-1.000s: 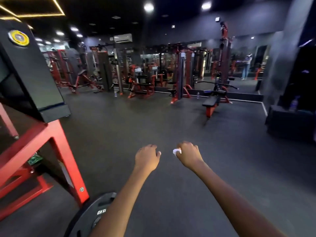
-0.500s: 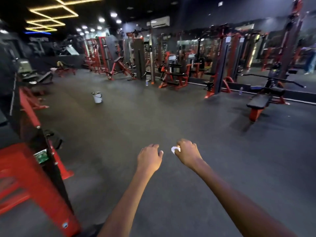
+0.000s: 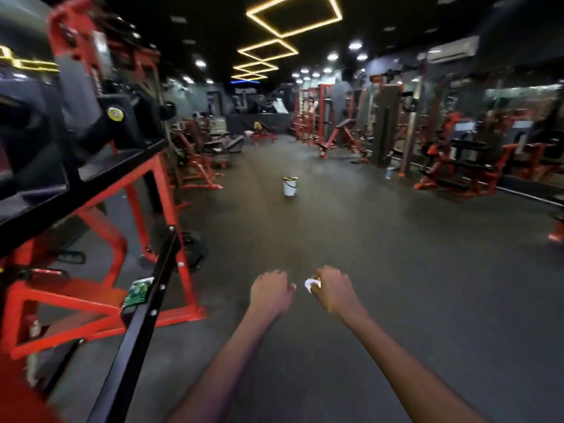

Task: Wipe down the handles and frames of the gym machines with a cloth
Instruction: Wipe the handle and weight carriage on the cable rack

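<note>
Two hands (image 3: 270, 290) (image 3: 334, 288) — one cloth (image 3: 312, 283) — one bucket (image 3: 289, 186)

Your cloth (image 3: 312, 284) is a small white wad, bunched tight, showing only at the thumb side of your right hand (image 3: 334, 290), which grips it. The nearest red-and-black machine frame (image 3: 152, 206) stands left of that grip, untouched.
</note>
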`<state>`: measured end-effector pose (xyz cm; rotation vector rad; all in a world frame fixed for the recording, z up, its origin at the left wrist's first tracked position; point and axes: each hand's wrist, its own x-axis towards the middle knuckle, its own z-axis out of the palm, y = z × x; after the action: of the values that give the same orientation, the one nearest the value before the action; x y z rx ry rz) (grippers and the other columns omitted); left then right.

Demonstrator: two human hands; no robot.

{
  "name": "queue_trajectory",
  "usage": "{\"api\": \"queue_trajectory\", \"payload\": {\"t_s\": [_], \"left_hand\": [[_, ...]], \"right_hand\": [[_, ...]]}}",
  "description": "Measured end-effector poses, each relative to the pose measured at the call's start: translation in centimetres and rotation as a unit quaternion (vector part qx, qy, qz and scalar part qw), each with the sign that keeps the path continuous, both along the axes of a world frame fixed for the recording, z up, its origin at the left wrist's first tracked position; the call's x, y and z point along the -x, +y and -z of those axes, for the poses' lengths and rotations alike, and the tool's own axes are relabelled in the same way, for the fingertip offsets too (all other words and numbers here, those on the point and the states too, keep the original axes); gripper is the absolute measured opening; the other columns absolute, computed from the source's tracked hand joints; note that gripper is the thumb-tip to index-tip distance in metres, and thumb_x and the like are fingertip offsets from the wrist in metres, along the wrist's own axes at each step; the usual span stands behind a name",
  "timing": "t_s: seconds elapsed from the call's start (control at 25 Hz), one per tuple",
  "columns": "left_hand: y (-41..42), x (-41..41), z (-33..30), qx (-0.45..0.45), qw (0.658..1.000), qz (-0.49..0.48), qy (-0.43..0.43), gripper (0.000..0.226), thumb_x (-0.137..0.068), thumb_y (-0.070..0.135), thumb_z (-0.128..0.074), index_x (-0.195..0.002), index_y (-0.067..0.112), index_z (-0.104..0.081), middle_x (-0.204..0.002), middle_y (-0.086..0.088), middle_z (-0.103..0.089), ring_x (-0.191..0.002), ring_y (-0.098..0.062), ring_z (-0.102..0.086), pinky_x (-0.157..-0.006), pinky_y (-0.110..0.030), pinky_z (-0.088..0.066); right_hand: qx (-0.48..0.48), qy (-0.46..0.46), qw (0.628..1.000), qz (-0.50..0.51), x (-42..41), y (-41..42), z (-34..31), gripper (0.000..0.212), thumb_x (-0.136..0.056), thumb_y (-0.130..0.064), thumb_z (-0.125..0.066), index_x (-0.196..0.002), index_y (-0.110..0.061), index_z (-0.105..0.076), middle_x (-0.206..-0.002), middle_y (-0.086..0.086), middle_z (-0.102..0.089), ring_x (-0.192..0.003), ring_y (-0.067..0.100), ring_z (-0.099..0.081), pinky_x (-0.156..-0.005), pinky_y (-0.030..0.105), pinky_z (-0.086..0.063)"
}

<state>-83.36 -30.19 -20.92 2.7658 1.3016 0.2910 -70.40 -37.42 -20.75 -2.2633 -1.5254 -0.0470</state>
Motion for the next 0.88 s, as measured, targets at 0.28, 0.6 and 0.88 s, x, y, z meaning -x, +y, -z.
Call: {"api": "queue_trajectory", "payload": {"t_s": [0.28, 0.6, 0.88], "left_hand": [[17.9, -8.6, -0.1, -0.016, 0.992, -0.122, -0.007, 0.038, -0.098, 0.038, -0.042, -0.127, 0.017, -0.053, -0.130, -0.003, -0.056, -0.120, -0.025, -0.053, -0.097, -0.033, -0.039], [42.7, -17.7, -2.5, -0.033, 0.982, -0.180, -0.037, 0.034, -0.097, 0.037, -0.044, -0.117, 0.014, -0.059, -0.123, -0.006, -0.060, -0.115, -0.028, -0.055, -0.091, -0.034, -0.042], [62.3, -23.3, -2.2, -0.026, 0.974, -0.223, -0.011, 0.033, -0.098, 0.038, -0.044, -0.119, 0.016, -0.057, -0.126, -0.005, -0.058, -0.117, -0.026, -0.054, -0.093, -0.034, -0.041]], "right_hand": [[-0.030, 0.036, 0.992, -0.115, -10.4, 20.9, -0.8, 0.020, -0.087, -0.028, -0.054, -0.096, -0.015, -0.066, -0.105, 0.006, -0.062, -0.104, 0.027, -0.057, -0.085, 0.034, -0.042], [-0.024, 0.005, 0.983, -0.180, -20.0, 47.4, -3.7, 0.021, -0.090, -0.028, -0.051, -0.099, -0.014, -0.066, -0.110, 0.006, -0.061, -0.108, 0.026, -0.055, -0.089, 0.033, -0.038], [-0.033, 0.027, 0.976, -0.212, -26.3, 69.0, -3.8, 0.019, -0.089, -0.028, -0.052, -0.096, -0.016, -0.065, -0.110, 0.005, -0.061, -0.108, 0.025, -0.054, -0.091, 0.033, -0.036]]}}
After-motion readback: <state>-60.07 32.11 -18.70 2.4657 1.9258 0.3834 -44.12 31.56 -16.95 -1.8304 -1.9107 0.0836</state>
